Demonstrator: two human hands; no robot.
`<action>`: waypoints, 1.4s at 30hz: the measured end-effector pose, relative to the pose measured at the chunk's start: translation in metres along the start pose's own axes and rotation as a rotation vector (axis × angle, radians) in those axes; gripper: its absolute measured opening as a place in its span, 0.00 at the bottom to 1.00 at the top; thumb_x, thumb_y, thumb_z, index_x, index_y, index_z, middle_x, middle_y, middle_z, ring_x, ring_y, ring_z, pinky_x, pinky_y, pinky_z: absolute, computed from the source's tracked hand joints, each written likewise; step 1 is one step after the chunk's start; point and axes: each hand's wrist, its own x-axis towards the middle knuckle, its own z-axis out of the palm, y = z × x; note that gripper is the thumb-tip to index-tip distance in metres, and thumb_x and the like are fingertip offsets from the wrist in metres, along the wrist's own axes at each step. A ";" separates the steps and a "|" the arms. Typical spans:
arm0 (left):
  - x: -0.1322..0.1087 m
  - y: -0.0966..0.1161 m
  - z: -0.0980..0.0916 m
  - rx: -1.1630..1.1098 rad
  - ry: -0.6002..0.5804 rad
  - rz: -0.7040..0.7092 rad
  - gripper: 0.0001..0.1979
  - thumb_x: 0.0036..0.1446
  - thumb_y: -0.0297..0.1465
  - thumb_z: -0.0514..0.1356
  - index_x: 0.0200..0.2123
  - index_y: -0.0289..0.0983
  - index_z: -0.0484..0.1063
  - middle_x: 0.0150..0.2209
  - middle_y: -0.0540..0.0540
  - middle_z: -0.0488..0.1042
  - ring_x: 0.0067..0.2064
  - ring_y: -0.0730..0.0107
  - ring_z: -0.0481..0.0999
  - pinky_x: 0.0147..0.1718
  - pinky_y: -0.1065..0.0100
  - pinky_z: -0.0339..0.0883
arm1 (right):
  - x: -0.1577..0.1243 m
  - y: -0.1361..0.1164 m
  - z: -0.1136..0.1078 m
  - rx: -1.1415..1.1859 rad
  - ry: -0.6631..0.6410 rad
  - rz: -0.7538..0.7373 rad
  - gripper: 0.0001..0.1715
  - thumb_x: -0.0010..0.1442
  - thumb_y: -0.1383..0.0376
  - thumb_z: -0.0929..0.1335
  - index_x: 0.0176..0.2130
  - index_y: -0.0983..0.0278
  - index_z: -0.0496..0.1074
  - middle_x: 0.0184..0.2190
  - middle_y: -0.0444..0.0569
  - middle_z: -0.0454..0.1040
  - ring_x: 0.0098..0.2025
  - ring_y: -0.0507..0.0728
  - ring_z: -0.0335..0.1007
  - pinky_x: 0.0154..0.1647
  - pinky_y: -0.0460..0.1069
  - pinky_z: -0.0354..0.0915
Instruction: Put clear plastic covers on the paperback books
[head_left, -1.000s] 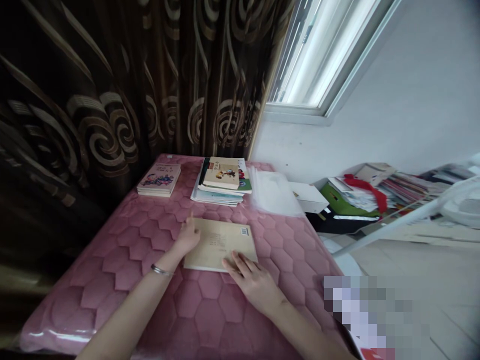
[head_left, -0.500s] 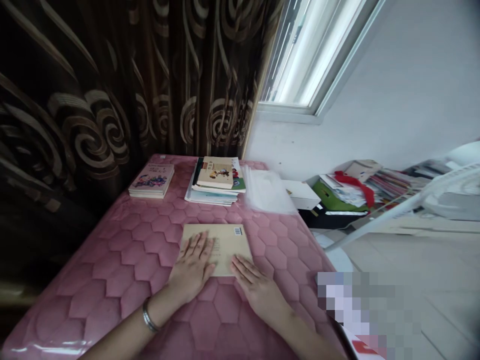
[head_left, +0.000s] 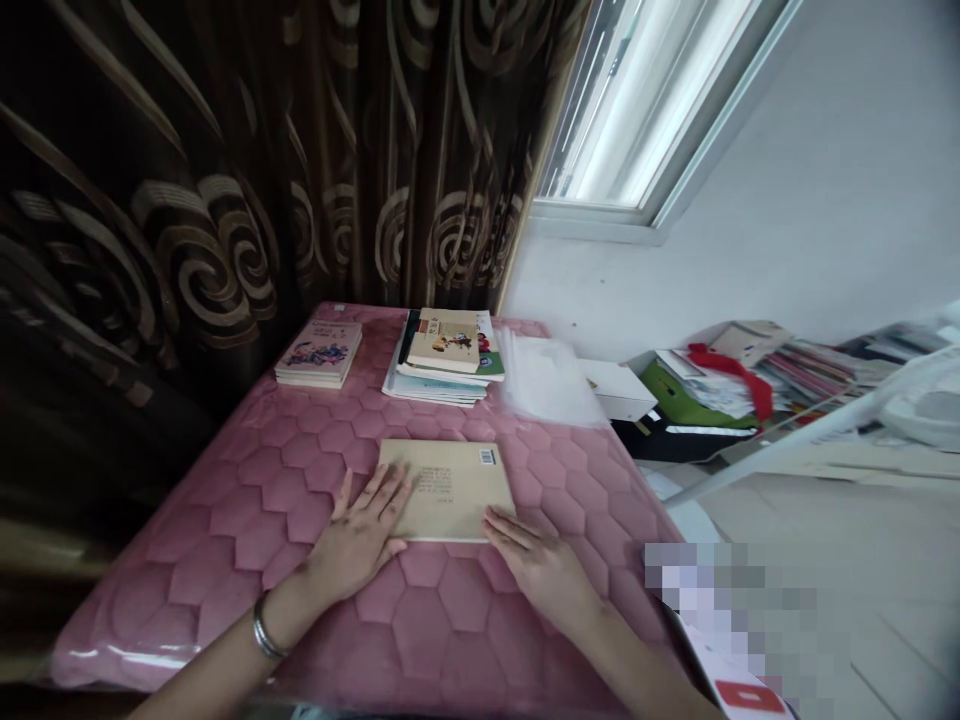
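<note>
Tan book (head_left: 450, 488), flat on pink tabletop (head_left: 247, 510); left hand (head_left: 358, 535) fingers spread across near-left corner; right hand (head_left: 541, 566) fingers loosely together, seemingly touching near-right edge.

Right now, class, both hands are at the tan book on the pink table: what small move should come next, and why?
Probably curl the fingers of the right hand under the near edge and lift the tan book: it lies flat, barcode side up, the left hand spread on its near left corner, neither hand gripping it.
</note>
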 end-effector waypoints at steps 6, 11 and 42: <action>-0.001 0.027 -0.003 0.034 0.126 0.045 0.25 0.63 0.38 0.53 0.63 0.40 0.59 0.63 0.40 0.62 0.65 0.54 0.58 0.64 0.43 0.41 | 0.016 -0.002 -0.015 0.108 -0.014 0.055 0.20 0.57 0.78 0.63 0.43 0.64 0.77 0.46 0.49 0.78 0.47 0.54 0.75 0.47 0.48 0.72; 0.005 0.029 -0.003 -0.097 0.156 0.095 0.13 0.62 0.24 0.53 0.46 0.38 0.74 0.46 0.45 0.77 0.49 0.67 0.74 0.59 0.57 0.58 | 0.022 -0.002 -0.018 0.213 0.027 0.108 0.18 0.59 0.75 0.63 0.40 0.61 0.78 0.44 0.47 0.79 0.44 0.54 0.77 0.45 0.48 0.73; 0.013 -0.028 0.010 -0.317 -0.206 -0.350 0.41 0.57 0.54 0.49 0.66 0.34 0.51 0.67 0.38 0.51 0.68 0.51 0.48 0.64 0.46 0.40 | 0.218 0.150 -0.008 0.180 -0.093 0.634 0.11 0.60 0.67 0.65 0.34 0.58 0.78 0.35 0.45 0.80 0.36 0.54 0.74 0.37 0.45 0.64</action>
